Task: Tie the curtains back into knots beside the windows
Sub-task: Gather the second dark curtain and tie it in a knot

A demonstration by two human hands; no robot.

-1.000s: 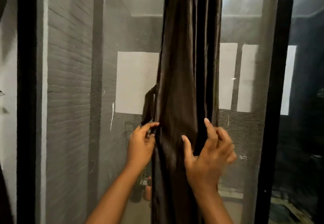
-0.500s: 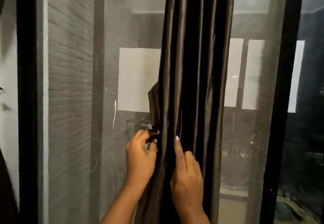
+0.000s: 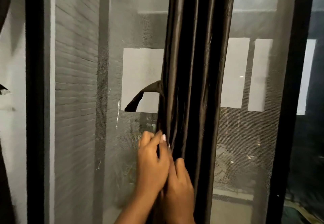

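A dark brown satin curtain (image 3: 198, 66) hangs gathered in vertical folds in front of the mesh-screened window (image 3: 140, 27). A strip of the same fabric (image 3: 140, 95) sticks out from its left edge and droops to the left. My left hand (image 3: 152, 162) pinches the curtain's left edge between thumb and fingers. My right hand (image 3: 178, 185) lies pressed against the left hand, its fingers tucked into the folds low on the curtain. The lower part of the curtain is hidden behind both hands.
A black window frame post (image 3: 34, 101) stands at the left and another (image 3: 289, 101) at the right. A grey brick wall (image 3: 75, 83) shows through the screen. Another dark curtain edge (image 3: 5, 180) hangs at the far left.
My right hand has slid left from the curtain's right side until it meets the left hand. The fabric strip at the left has swung out and now droops. The curtain's folds have drawn together.
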